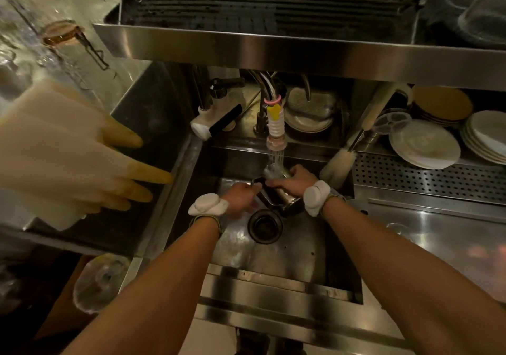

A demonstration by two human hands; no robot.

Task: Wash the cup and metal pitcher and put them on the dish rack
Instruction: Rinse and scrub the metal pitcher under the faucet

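A metal pitcher [284, 193] with a dark handle lies tilted over the sink [287, 253], under water running from the tap's white nozzle [276, 132]. My right hand [294, 180] grips the pitcher's body from above. At the handle side my left hand [241, 197] touches the pitcher, fingers curled on the handle. The dish rack [246, 6] sits on the steel shelf above the sink. I see no cup in or near the sink.
The drain [265, 226] lies just below the pitcher. A bottle brush [339, 162] leans at the sink's right. Stacked plates [427, 146] stand at the right. Pale rubber gloves [68, 157] hang at the left. A glass [98, 283] lies at the lower left.
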